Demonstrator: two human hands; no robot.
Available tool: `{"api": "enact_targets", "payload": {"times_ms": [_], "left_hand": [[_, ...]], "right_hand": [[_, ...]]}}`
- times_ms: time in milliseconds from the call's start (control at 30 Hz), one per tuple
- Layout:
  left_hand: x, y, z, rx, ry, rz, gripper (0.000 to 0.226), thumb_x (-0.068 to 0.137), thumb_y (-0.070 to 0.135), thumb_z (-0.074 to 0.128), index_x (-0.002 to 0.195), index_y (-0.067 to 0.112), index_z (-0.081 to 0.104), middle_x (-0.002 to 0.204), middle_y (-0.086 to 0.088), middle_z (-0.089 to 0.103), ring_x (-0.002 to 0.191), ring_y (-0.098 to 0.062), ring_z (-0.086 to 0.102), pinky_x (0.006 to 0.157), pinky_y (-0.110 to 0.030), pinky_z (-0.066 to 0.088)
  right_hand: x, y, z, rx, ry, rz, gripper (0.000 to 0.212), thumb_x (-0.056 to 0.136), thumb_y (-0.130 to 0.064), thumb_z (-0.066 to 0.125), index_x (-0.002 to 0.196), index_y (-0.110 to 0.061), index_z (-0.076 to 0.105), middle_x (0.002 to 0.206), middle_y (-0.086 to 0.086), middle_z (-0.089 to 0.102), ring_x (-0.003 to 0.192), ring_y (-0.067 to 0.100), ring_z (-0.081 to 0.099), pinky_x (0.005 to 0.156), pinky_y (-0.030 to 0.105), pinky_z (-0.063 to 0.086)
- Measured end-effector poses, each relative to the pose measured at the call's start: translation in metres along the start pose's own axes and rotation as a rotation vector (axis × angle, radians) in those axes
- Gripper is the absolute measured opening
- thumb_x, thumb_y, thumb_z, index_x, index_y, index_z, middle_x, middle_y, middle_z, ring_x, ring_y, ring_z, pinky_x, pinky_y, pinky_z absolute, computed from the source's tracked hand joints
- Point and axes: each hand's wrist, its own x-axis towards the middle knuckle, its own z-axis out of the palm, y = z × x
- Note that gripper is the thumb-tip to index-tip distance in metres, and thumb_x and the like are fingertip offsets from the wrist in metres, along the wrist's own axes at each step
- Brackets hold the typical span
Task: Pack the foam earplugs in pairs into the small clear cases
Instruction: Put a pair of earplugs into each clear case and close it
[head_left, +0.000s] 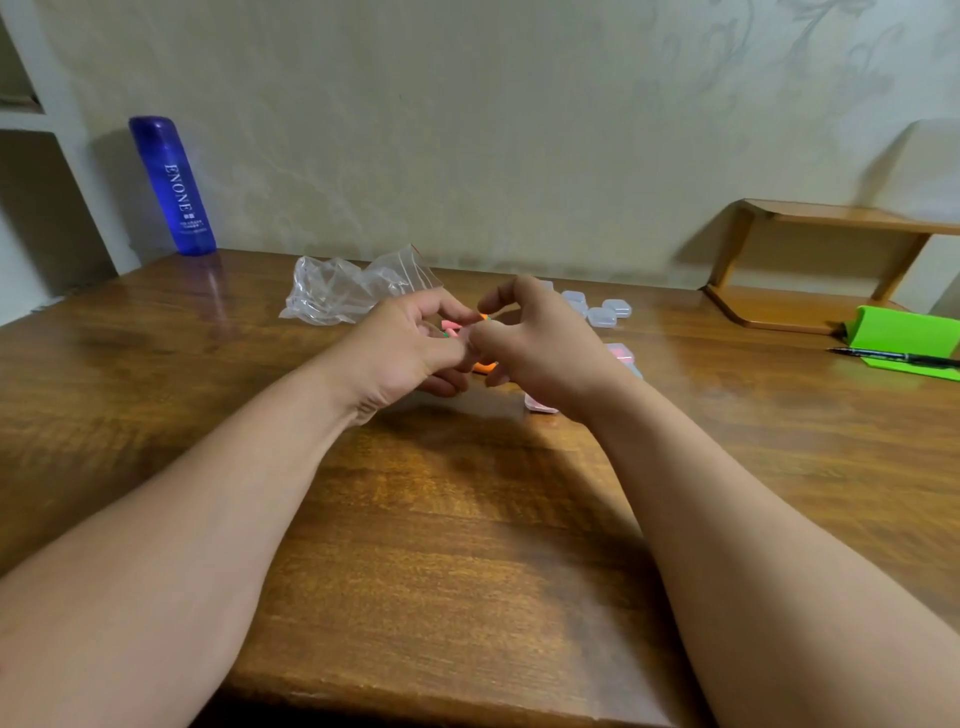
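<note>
surface (467, 519): wood, open stretch at 6 o'clock between our forearms, front edge nearest us.
pinkish case (540, 404): on the surface just under the right wrist, looks filled.
left hand (405, 353): fingers curled, tips meeting the right's; we cannot tell what they have hold of.
right hand (545, 348): fingers curled, index and thumb pinching the orange earplug (484, 316).
key relation: orange earplug sits between both sets of fingertips, above the surface; mostly hidden, so we can't call its long axis.
loose earplugs: second orange one (483, 367) low between the hands, pink ones (451, 326) just behind.
clear cases (602, 314): cluster at 1 o'clock, near; we judge the right hand closer.
plastic bag (343, 293): 11 o'clock, beside the left hand.
far: blue bottle (174, 187) at 10 o'clock, pen (893, 356) at 3 o'clock, both well apart.
</note>
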Motion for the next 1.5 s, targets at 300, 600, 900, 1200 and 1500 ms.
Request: {"api": "enact_targets", "payload": {"times_ms": [300, 600, 900, 1200, 1500], "left_hand": [[0.002, 0.0, 0.0, -0.079, 0.014, -0.006, 0.019, 0.099, 0.016, 0.075, 0.117, 0.012, 0.07, 0.09, -0.02, 0.075, 0.077, -0.032, 0.071, 0.074, -0.042, 0.066], [-0.003, 0.008, -0.002, -0.223, -0.11, -0.006, 0.039, 0.083, 0.028, 0.076, 0.121, 0.018, 0.074, 0.094, -0.013, 0.073, 0.076, -0.022, 0.068, 0.067, -0.031, 0.063], [-0.002, 0.009, 0.01, -0.222, 0.057, -0.04, 0.018, 0.103, 0.016, 0.067, 0.118, 0.017, 0.077, 0.077, -0.01, 0.074, 0.066, -0.023, 0.07, 0.056, -0.026, 0.059], [0.004, 0.014, 0.008, -0.319, 0.217, -0.121, 0.022, 0.102, 0.023, 0.061, 0.114, 0.017, 0.077, 0.078, -0.012, 0.076, 0.063, -0.019, 0.07, 0.057, -0.025, 0.058], [0.004, 0.013, 0.005, -0.443, 0.112, -0.109, 0.023, 0.105, 0.002, 0.054, 0.126, 0.0, 0.064, 0.083, -0.014, 0.075, 0.068, -0.018, 0.07, 0.055, -0.022, 0.059]], "right_hand": [[0.004, 0.005, -0.001, 0.141, -0.024, 0.02, 0.023, 0.101, -0.022, 0.063, 0.123, -0.015, 0.06, 0.101, 0.005, 0.074, 0.082, 0.017, 0.072, 0.068, 0.034, 0.061], [0.01, 0.017, -0.012, 0.399, -0.055, 0.055, 0.038, 0.099, -0.036, 0.075, 0.122, -0.008, 0.065, 0.094, 0.008, 0.075, 0.081, 0.018, 0.069, 0.071, 0.038, 0.053], [0.008, 0.014, -0.007, 0.439, -0.044, 0.041, 0.027, 0.105, -0.026, 0.065, 0.118, -0.002, 0.065, 0.089, 0.014, 0.069, 0.08, 0.024, 0.067, 0.071, 0.038, 0.058], [0.009, -0.001, 0.004, 0.26, 0.063, 0.065, 0.02, 0.107, -0.013, 0.045, 0.108, -0.012, 0.065, 0.089, 0.011, 0.066, 0.076, 0.023, 0.065, 0.072, 0.051, 0.063], [0.013, 0.014, -0.003, 0.24, 0.249, 0.026, 0.021, 0.102, -0.035, 0.071, 0.101, -0.015, 0.065, 0.094, 0.011, 0.077, 0.067, 0.015, 0.065, 0.06, 0.034, 0.053]]}}
